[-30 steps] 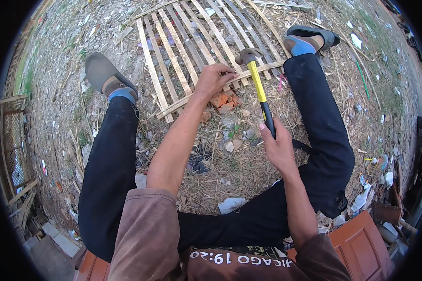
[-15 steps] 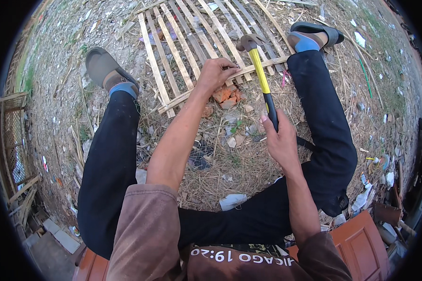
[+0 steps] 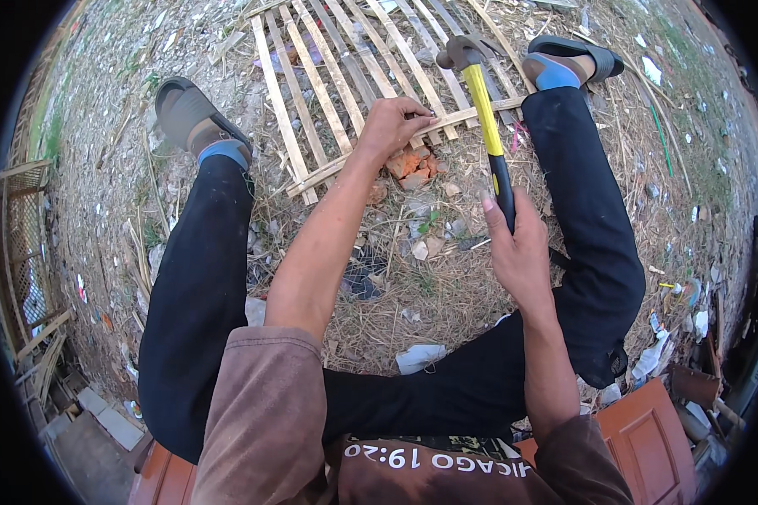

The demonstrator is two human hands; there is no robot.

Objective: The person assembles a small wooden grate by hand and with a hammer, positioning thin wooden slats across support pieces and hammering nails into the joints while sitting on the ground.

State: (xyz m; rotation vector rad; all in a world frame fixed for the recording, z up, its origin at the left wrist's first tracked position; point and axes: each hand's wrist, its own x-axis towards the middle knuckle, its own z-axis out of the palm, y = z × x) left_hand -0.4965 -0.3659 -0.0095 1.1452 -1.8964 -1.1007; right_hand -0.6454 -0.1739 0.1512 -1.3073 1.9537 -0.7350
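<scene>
My right hand (image 3: 519, 246) is wrapped round the black grip of a claw hammer (image 3: 483, 97) with a yellow shaft. The hammer's metal head is raised above the far right part of a wooden slat frame (image 3: 324, 173). At the frame's near crosspiece, my left hand (image 3: 390, 128) has its thumb and forefinger pinched together, close to the wood. Whatever sits between those fingertips is too small to name. Just below the crosspiece, beside my left hand, lie broken pieces of orange brick (image 3: 414, 169).
My legs are spread on either side, a sandalled foot (image 3: 195, 118) at left and another (image 3: 574, 66) beside the frame's right edge. Dry grass and litter cover the ground, with a white scrap (image 3: 420, 359) nearer me. Orange-brown panelled wood (image 3: 644, 442) lies at the lower right.
The hammer has risen and shifted right with my right hand, its head now farther from my left hand. My left hand stays pinched at the crosspiece.
</scene>
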